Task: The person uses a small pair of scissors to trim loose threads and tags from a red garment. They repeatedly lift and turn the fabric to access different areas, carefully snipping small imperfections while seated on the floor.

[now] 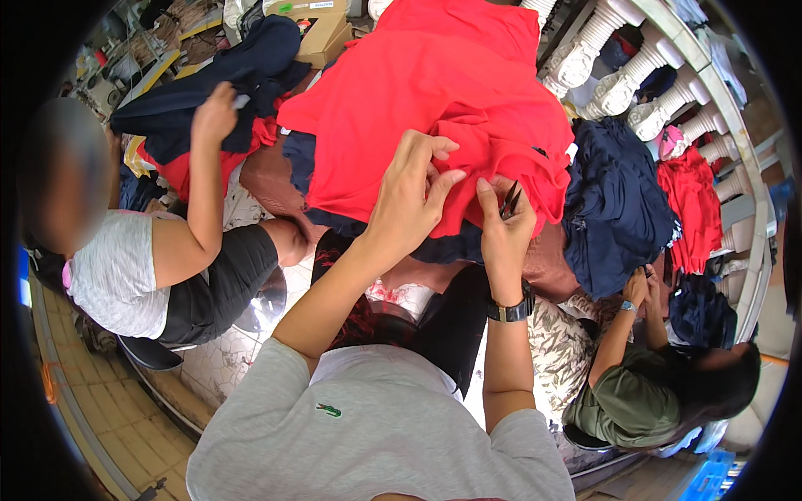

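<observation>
A large red garment (401,100) is spread over a pile in front of me, bunched up between my hands. My left hand (409,192) is at its near folds, fingers curled and the thumb against the red cloth. Close by, my right hand (507,230) holds small dark thread snips (510,199), their blades pointing up between the fingers. The right thumb is up against the gathered red folds. Navy cloth (447,249) shows underneath the red garment. Exactly what the left fingertips pinch is partly hidden by folds.
On the left, a person's hand (215,115) works over a navy garment (242,71). To the right, another person's hands (639,288) are beside a navy heap (618,200). Red cloth (690,209) lies by a white balustrade (597,46). A cardboard box (324,37) stands behind.
</observation>
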